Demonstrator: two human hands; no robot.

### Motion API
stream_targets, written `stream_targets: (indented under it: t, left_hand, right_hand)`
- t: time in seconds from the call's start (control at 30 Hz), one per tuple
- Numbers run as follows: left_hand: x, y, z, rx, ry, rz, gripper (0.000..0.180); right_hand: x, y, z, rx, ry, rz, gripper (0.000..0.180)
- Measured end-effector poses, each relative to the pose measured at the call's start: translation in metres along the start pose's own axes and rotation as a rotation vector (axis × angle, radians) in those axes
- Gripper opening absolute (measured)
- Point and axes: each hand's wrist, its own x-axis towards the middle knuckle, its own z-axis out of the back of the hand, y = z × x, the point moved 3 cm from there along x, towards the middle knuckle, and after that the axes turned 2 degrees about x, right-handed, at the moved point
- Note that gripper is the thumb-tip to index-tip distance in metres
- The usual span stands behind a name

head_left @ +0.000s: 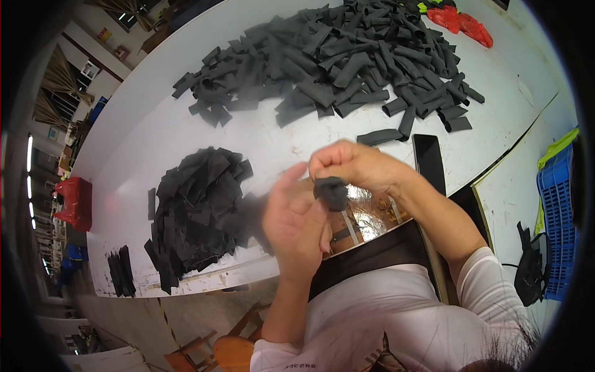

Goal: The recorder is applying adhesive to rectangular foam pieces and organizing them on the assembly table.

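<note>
My right hand (358, 166) pinches a small dark grey fabric piece (331, 193), bunched and rounded, in front of my body. Close on its left is my left hand (294, 223), slightly blurred, with fingers apart and its thumb beside the cloth; whether the thumb touches it I cannot tell. A smeared dark patch of fabric (253, 220) shows just left of that hand, between it and a heap of flat dark fabric pieces (201, 208). Farther off on the white table (273, 139) spreads a large pile of dark grey fabric tubes (347, 62).
A black phone (429, 162) lies right of my hands. Below them is a shiny panel (372, 217) at the table edge. A small dark stack (121, 271) sits near left. Red bags (460, 26) lie far right; a blue crate (556, 217) stands at right.
</note>
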Motion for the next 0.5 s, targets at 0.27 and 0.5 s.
stream_targets:
  t: [0.27,0.5]
  left_hand:
    - [0.003,0.036,0.036,0.038,-0.097,0.229,0.028]
    - [0.010,0.002,0.016,0.719,0.065,-0.445,0.019]
  right_hand:
    - [-0.011,-0.046,0.010,0.069,-0.158,-0.075,0.021]
    - [-0.031,0.005,-0.003,-0.375,-0.477,0.302,0.029]
